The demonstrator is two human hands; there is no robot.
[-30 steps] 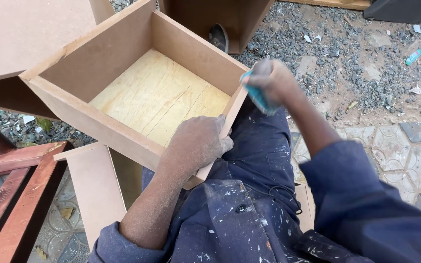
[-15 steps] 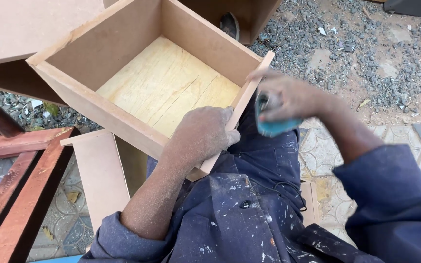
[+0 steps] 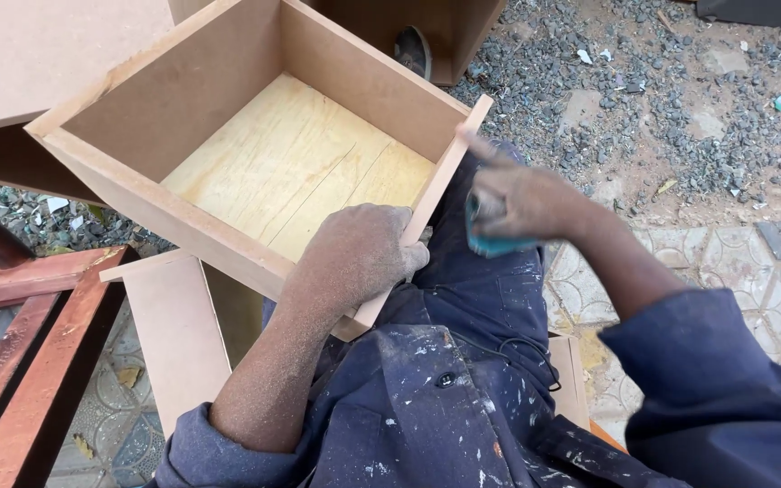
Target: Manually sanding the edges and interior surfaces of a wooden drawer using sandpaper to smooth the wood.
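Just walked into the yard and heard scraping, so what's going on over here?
A person in paint-spattered overalls holds an open wooden box against their lap. The left hand grips the box's near side wall, steadying it. The right hand holds a folded teal sanding sheet just beside the outer face of that wall. The left forearm is coated in fine dust. Flat boards and reddish timber lie on the left, gravel beyond.
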